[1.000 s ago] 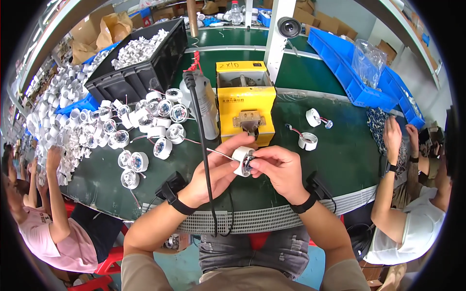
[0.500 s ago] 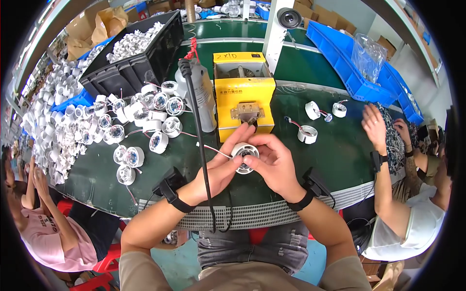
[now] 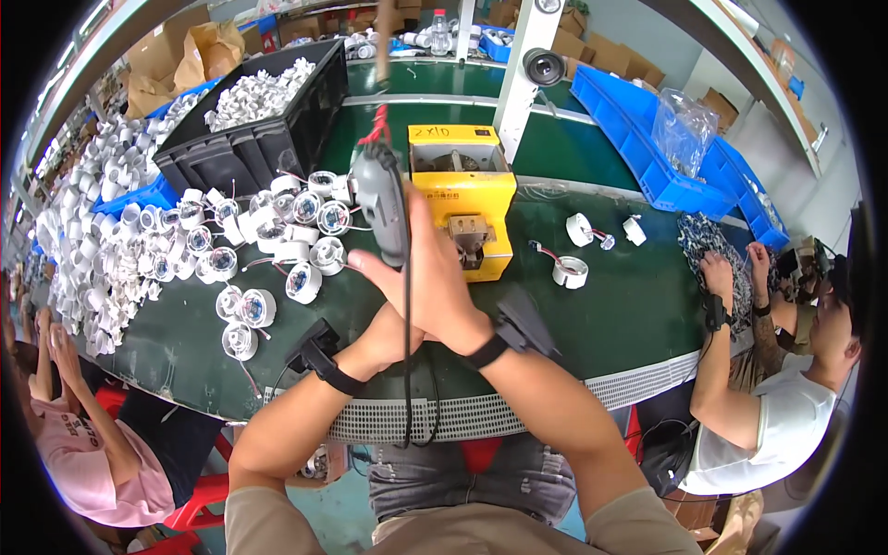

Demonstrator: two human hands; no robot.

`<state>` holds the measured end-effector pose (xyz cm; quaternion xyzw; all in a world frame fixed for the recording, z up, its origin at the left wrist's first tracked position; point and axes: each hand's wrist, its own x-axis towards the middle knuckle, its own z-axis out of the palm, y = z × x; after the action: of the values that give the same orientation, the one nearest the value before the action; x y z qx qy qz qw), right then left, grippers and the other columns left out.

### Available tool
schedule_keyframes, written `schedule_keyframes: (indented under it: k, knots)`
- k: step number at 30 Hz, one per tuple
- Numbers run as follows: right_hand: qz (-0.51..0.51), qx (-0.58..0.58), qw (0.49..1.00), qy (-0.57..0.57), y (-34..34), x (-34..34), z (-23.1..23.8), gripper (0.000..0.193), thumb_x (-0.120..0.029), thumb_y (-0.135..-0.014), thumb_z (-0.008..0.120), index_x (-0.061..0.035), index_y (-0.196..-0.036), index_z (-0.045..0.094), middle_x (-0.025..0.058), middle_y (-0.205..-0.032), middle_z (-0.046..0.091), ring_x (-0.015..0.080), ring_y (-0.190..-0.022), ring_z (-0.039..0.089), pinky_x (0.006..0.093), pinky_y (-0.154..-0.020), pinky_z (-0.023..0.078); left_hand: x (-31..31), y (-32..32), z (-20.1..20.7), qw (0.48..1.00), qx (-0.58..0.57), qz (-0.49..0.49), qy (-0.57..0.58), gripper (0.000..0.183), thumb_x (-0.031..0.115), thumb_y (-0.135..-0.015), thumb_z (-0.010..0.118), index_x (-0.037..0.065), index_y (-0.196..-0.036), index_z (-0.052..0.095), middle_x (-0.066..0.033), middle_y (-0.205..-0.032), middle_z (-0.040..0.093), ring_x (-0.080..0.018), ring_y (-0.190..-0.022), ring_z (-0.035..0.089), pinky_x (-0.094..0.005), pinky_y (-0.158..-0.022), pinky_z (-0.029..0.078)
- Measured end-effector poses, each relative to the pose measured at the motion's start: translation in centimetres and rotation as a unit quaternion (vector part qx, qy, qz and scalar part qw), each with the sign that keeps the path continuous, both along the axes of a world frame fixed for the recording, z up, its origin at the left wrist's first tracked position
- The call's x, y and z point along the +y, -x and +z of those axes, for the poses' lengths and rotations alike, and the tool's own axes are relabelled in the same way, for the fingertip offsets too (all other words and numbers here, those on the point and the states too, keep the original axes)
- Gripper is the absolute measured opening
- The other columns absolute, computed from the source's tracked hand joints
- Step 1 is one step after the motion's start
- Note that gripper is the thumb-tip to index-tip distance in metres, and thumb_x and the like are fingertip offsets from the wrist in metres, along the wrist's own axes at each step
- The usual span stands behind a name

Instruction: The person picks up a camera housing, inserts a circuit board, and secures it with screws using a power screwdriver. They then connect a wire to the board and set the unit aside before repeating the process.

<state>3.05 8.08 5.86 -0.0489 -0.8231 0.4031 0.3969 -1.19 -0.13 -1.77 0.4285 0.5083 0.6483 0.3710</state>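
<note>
My right hand (image 3: 437,277) is raised beside a grey electric screwdriver (image 3: 381,203) that hangs by a red cord. Its thumb is stretched out to the left and its fingers point up along the tool's right side, not closed around it. Below and partly behind it is my left hand (image 3: 393,335), whose fingers are covered by the right hand; whatever it holds is hidden. A black cable (image 3: 407,370) runs down in front of both hands. Just beyond them stands a yellow screw feeder (image 3: 467,199) with a metal outlet on its front.
Several round white housings with wires (image 3: 303,282) lie at left, near a heap of white parts (image 3: 102,259) and a black crate (image 3: 245,139). At right are a white housing (image 3: 571,272), blue bins (image 3: 684,185) and a co-worker's hand (image 3: 717,276). Another person sits at left.
My right hand has left the white round housing and moved up and left to the screwdriver. The housing, held in both hands before, is now out of sight. The left hand has drawn slightly lower.
</note>
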Motion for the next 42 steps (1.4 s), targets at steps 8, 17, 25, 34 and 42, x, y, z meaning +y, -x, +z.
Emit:
schedule_keyframes:
  k: [8,17,25,34,42]
  knots:
    - [0.100,0.246,0.930,0.255,-0.4,2.7,2.6,0.056,-0.015,-0.093,0.050,-0.0001,-0.139,0.022,0.0061,-0.073,0.051,0.0135,-0.053,0.051,0.0273,-0.051,0.045,0.6,-0.4,1.0,0.976,-0.187,0.008,0.109,0.032,0.005,-0.097,0.041,-0.005,-0.128,0.044,-0.0116,-0.106,0.058,-0.0218,-0.091,0.064,-0.0345,-0.082,0.058]
    - [-0.007,0.228,0.948,0.223,0.1,6.0,2.4,0.030,-0.016,-0.094,0.050,-0.0004,-0.117,0.039,0.0048,-0.060,0.048,0.0132,-0.045,0.048,0.0266,-0.043,0.039,0.7,-0.5,1.1,0.972,-0.189,0.034,0.131,0.033,0.009,-0.099,0.041,-0.005,-0.129,0.043,-0.0130,-0.103,0.060,-0.0249,-0.087,0.066,-0.0367,-0.081,0.058]
    - [-0.009,0.219,0.952,0.214,0.0,5.8,2.2,0.027,-0.016,-0.094,0.051,-0.0009,-0.113,0.040,0.0048,-0.060,0.048,0.0134,-0.045,0.048,0.0269,-0.043,0.038,0.5,-0.6,1.4,0.972,-0.189,0.032,0.136,0.033,0.009,-0.099,0.041,-0.005,-0.128,0.043,-0.0128,-0.104,0.059,-0.0241,-0.087,0.066,-0.0350,-0.081,0.058]
    - [0.019,0.190,0.954,0.231,-0.5,5.7,2.2,0.026,-0.015,-0.093,0.050,-0.0013,-0.112,0.040,0.0052,-0.060,0.048,0.0138,-0.045,0.047,0.0275,-0.043,0.039,0.5,-0.5,1.1,0.973,-0.186,0.029,0.137,0.032,0.010,-0.100,0.040,-0.004,-0.128,0.044,-0.0117,-0.104,0.059,-0.0233,-0.089,0.065,-0.0344,-0.082,0.058]
    - [0.072,0.179,0.939,0.284,-3.7,3.2,0.4,0.034,-0.019,-0.092,0.048,-0.0018,-0.119,0.038,0.0081,-0.063,0.047,0.0159,-0.044,0.046,0.0282,-0.042,0.042,0.6,-0.6,0.6,0.977,-0.170,0.033,0.122,0.031,0.012,-0.100,0.039,-0.003,-0.127,0.044,-0.0107,-0.107,0.058,-0.0223,-0.091,0.064,-0.0346,-0.083,0.058]
